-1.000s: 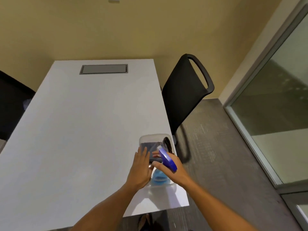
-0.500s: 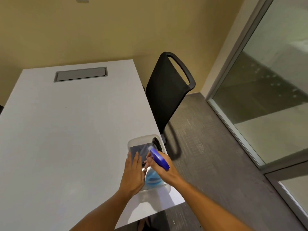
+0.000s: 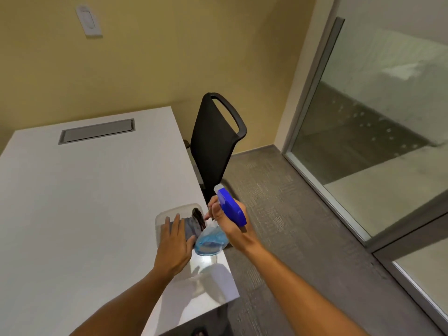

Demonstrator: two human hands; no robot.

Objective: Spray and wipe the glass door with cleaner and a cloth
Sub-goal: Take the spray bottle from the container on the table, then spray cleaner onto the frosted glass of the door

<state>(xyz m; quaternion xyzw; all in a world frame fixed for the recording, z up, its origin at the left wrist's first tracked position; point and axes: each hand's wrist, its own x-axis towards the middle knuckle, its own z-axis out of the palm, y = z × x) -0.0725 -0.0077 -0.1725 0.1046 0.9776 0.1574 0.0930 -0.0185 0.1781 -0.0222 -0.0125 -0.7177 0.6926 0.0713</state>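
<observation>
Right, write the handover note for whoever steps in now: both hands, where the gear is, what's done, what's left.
Right hand: closed round the neck of the spray bottle, blue cleaner inside, blue trigger head up, held above the table's near right corner.
Left hand: flat, palm down, fingers in the clear plastic tub on the grey cloth; not gripping it yet.
Tub sits at the white table's right edge, beside the black chair.
Glass door: off to the right, across the carpet.
Done: bottle picked up.
Left: take the cloth, go to the glass, spray, wipe.
</observation>
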